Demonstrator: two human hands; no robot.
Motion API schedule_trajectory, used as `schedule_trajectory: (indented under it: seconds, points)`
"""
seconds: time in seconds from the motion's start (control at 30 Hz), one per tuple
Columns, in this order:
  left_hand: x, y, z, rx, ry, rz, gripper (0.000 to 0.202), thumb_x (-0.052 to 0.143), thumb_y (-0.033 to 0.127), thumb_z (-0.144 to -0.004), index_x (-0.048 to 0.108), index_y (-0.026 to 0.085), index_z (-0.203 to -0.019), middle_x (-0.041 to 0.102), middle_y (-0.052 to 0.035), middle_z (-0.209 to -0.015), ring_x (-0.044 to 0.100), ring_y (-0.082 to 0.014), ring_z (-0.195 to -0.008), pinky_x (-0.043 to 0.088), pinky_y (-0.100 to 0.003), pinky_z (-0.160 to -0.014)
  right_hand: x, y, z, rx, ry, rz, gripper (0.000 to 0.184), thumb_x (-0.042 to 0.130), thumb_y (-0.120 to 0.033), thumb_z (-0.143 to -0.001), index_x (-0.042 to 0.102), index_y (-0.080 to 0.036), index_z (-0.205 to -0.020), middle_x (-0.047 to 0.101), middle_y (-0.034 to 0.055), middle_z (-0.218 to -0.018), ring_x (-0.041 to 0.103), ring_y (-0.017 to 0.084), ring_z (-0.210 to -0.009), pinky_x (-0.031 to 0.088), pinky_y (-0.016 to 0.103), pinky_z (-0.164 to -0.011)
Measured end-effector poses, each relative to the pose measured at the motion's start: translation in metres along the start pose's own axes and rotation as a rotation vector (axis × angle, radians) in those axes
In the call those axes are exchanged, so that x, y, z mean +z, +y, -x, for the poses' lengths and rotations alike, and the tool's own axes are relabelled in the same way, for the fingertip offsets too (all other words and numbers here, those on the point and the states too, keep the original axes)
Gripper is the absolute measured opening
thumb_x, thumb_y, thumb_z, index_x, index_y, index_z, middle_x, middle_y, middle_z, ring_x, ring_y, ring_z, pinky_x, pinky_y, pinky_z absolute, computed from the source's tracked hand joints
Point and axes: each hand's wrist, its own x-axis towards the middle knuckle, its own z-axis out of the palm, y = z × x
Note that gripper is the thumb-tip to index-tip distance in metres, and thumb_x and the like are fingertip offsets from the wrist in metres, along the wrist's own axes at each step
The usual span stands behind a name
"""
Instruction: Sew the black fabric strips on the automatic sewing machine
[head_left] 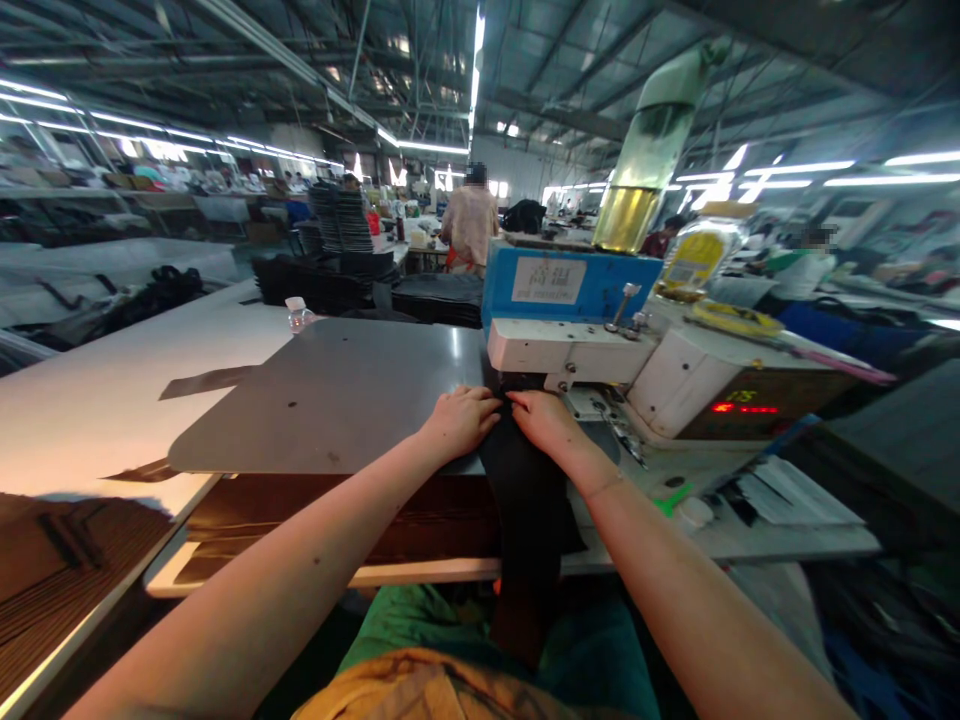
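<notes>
A long black strip of material (529, 490) runs from under the head of a white and blue machine (570, 345) down over the table edge towards my lap. At its left edge, my left hand (461, 422) rests over the grey metal plate (360, 390), fingers bent in and tips on the strip. My right hand (546, 422) grips the strip's right edge with bent fingers, close in front of the machine head. Both thumbs are partly hidden. The strip's far end disappears beneath the machine head.
Brown folded sheets (337, 520) lie under the plate. A control box (739, 400) with a lit red display stands right, near a green-handled tool (673, 500) and papers (799, 490). Black stacks (341, 215) and a person (472, 215) are behind. A clear bottle (298, 315) stands beyond the plate.
</notes>
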Motion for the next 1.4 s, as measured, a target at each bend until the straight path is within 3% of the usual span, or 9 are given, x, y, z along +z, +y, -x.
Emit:
schedule_trajectory:
  seconds: [0.43,0.77,1.4]
  points:
    - [0.0022,-0.0020,-0.0037,0.007,0.016,-0.006,0.034,0.034,0.034,-0.088,0.052,0.027,-0.116,0.051,-0.0018,-0.120,0.047,-0.0220,-0.104,0.041,-0.033,-0.079,0.0000,-0.0009,0.0011,-0.005,0.064,0.011,0.035,0.040,-0.017,-0.081,0.060,-0.011,-0.109,0.062,0.0119,-0.109,0.056,0.021,-0.102,0.040,0.028,-0.089]
    - [0.0061,-0.0053,-0.0031,0.049,0.068,0.042,0.034,0.034,0.037,-0.088,0.055,0.025,-0.112,0.053,-0.0012,-0.118,0.047,-0.0200,-0.105,0.039,-0.032,-0.088,0.0047,-0.0045,0.0003,0.061,0.116,0.143,0.030,0.041,-0.021,-0.083,0.063,-0.018,-0.102,0.065,0.0083,-0.103,0.060,0.019,-0.091,0.042,0.025,-0.079]
    - [0.0066,-0.0046,-0.0030,0.082,0.086,0.040,0.034,0.035,0.035,-0.088,0.057,0.021,-0.111,0.054,-0.0037,-0.118,0.048,-0.0192,-0.106,0.038,-0.031,-0.091,0.0060,-0.0058,0.0019,0.065,0.124,0.213,0.027,0.041,-0.022,-0.084,0.064,-0.018,-0.098,0.065,0.0077,-0.099,0.060,0.018,-0.086,0.042,0.024,-0.074]
